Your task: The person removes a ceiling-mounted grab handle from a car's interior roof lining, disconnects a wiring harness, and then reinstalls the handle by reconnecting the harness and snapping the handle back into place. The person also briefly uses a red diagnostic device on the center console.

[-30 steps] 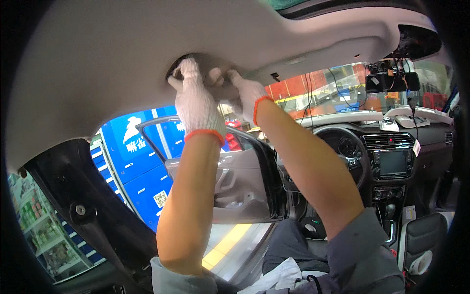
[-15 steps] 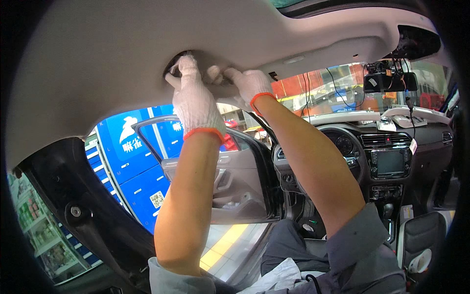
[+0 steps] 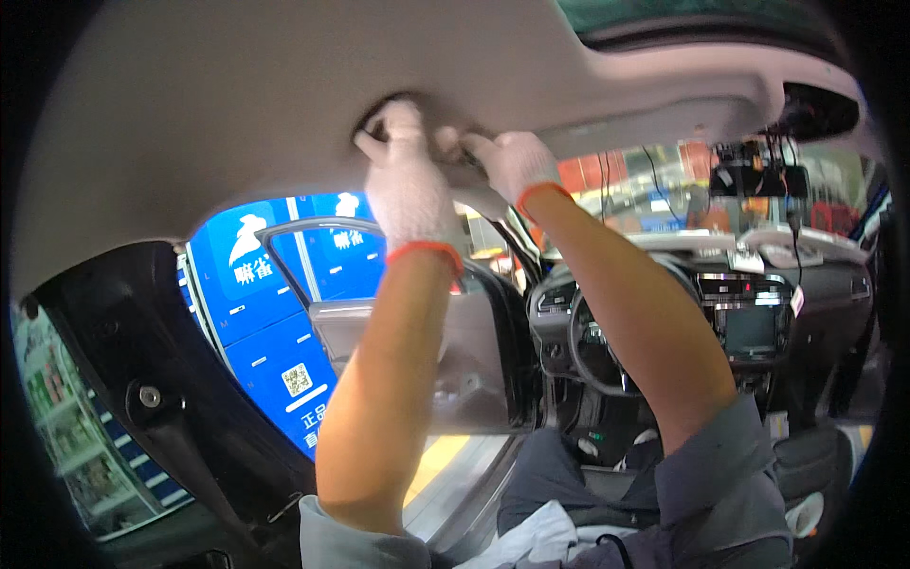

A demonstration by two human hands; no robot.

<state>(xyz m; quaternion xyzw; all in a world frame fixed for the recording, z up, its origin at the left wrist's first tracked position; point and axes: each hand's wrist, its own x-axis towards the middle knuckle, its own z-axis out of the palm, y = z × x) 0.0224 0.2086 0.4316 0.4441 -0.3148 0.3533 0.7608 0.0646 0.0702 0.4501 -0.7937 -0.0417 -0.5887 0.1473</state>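
Overhead, the pale grey headliner [image 3: 246, 123] has a dark opening [image 3: 365, 123] near its door-side edge. My left hand [image 3: 412, 180], in a white knit glove with an orange cuff, reaches up into it, fingers curled at the rim. A little to the right, my right hand [image 3: 519, 163], gloved the same way, has its fingers bent and pressed together against the headliner beside the opening. A small pale shape [image 3: 447, 140] shows between the hands, blurred. What the fingertips of either hand grip is hidden or smeared.
A front car door [image 3: 474, 360] stands ajar, with blue cabinets [image 3: 256, 303] beyond. The steering wheel [image 3: 588, 332] and dashboard are ahead. Wires hang by the rear-view mirror [image 3: 758, 180]. A dark pillar with a bolt [image 3: 150, 396] rises at left; a sunroof edge [image 3: 682, 40] is above.
The view has shifted, so both hands appear further right in the picture. They stay at the same opening in the headliner, with their grip much the same.
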